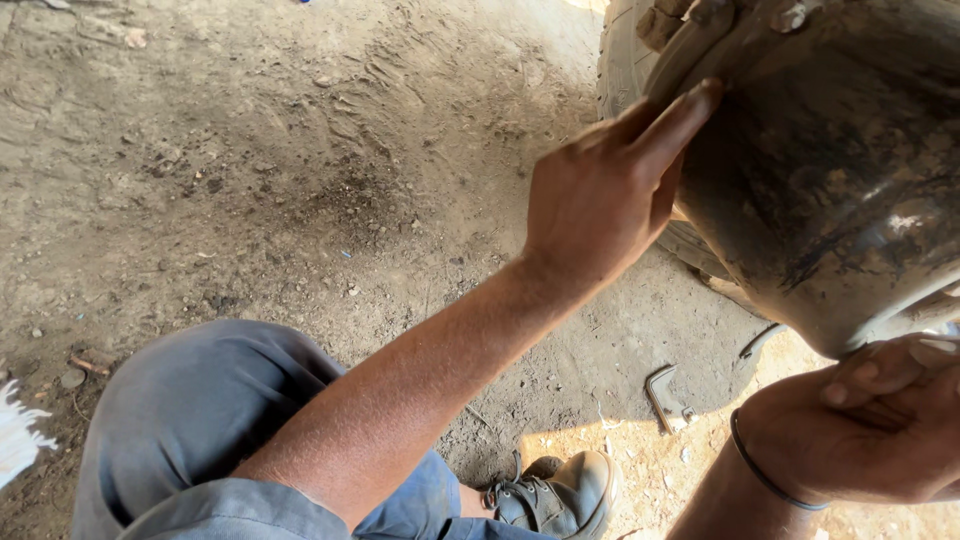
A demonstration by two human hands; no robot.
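A large, dark, greasy metal wheel hub (840, 170) fills the upper right, with a tyre (620, 50) behind it. My left hand (610, 190) reaches up with fingers together, fingertips pressed against the hub's rim and holding nothing. My right hand (870, 430), with a thin dark band on the wrist, sits at the hub's lower edge with fingers curled; whether it grips the hub or merely touches it is unclear.
Packed dirt ground (250, 170) spreads to the left, marked with tyre tracks. A bent metal tool (665, 395) lies on the ground below the hub. My grey-trousered knee (200, 420) and worn boot (560, 495) are at the bottom. Something white (15, 440) shows at the left edge.
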